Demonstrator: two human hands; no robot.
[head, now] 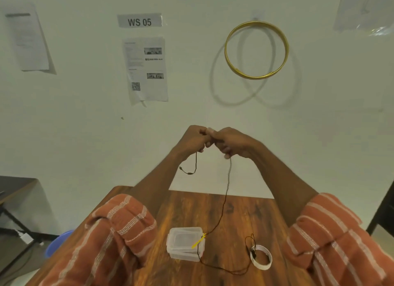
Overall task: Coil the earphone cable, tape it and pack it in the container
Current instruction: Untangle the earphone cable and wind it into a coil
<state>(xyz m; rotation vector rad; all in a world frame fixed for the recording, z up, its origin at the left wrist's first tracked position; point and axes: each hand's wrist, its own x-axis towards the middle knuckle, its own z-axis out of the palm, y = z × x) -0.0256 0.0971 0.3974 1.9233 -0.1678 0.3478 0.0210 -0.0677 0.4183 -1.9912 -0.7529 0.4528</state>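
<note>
Both hands are raised above the far end of the wooden table (234, 209), fingertips touching. My left hand (195, 139) pinches one end of the thin black earphone cable (225, 198); a short length with the plug dangles below it. My right hand (231, 141) grips the same cable, which hangs down to the table, crosses the clear plastic container (185, 243) and trails right to the white tape roll (261, 257), where the earbuds lie. A yellow strip (198, 241) rests on the container's closed lid.
A gold hoop (257, 50) hangs on the wall with papers and a "WS 05" sign (139, 21). A dark table (12, 187) stands at the left, a blue tub (56, 243) on the floor beside it.
</note>
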